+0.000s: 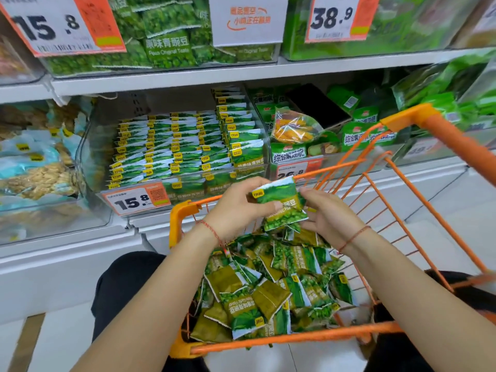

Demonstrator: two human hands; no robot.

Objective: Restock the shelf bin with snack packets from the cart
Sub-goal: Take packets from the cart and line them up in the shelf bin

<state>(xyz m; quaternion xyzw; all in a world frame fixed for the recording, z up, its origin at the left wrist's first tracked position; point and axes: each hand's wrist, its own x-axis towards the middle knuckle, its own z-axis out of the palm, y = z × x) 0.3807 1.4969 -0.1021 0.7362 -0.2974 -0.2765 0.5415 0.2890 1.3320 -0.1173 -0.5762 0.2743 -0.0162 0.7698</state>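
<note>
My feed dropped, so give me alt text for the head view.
Both hands, left hand and right hand, hold a small stack of green pea snack packets above the orange wire cart of loose packets, facing the clear plastic shelf bin with neat rows.

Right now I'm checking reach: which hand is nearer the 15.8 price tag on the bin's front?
Left. The left hand holds the snack packets just right of and below the 15.8 price tag; the right hand holds them farther right, over the cart.
</note>
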